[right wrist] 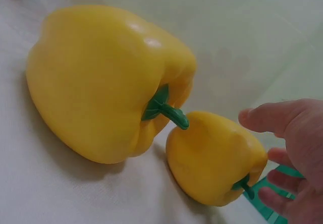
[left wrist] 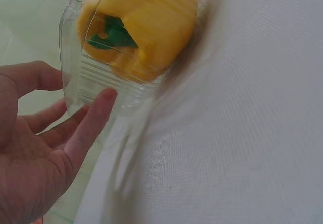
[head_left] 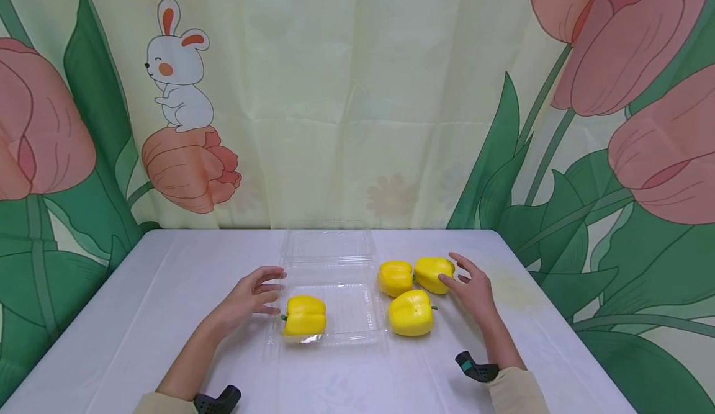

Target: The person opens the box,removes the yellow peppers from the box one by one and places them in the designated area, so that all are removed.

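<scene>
An open clear plastic clamshell box lies on the table, its lid folded back away from me. One yellow bell pepper sits in the front left of the box, green stem to the left. My left hand is at the box's left side, spread fingertips right at the clear wall in the left wrist view. To the right of the box are three more yellow bell peppers, a near one, a back left one and a back right one. My right hand reaches around the back right pepper with thumb and fingers apart.
A white cloth covers the table. Behind its far edge hangs a curtain printed with tulips and a rabbit. Each wrist wears a black device, one on the left and one on the right.
</scene>
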Tool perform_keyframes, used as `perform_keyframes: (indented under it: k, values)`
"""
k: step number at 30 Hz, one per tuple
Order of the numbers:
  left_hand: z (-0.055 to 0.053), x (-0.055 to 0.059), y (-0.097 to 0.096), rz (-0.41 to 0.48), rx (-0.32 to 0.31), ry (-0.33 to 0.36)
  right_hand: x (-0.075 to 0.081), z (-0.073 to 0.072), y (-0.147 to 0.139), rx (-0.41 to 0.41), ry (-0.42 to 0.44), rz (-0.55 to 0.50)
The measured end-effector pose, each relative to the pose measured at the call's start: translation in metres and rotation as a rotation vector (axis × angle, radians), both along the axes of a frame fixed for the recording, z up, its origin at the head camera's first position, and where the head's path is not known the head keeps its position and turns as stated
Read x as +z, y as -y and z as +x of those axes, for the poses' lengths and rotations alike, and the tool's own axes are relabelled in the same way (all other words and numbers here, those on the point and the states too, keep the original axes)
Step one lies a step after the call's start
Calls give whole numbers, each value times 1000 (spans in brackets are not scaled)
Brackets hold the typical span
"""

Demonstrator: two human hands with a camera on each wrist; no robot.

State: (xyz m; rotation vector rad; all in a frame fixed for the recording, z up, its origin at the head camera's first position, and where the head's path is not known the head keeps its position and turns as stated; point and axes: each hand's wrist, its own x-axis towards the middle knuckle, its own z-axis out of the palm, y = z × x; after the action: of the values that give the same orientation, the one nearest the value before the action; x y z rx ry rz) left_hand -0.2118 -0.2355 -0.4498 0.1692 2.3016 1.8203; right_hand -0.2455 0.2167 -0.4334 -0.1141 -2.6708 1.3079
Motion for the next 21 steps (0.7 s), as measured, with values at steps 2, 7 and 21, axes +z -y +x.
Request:
perform_keyframes:
  k: [2, 7, 21]
  values:
    - [0, 0, 0, -2, -10, -8, 2, 1, 0, -5, -12, -1]
    - [0, 0, 1, -5, -11, -9, 5, 1, 0, -9, -22, -2]
    - [2, 2, 1, 0, -21, -21, 13, 2, 1, 57, -68, -55]
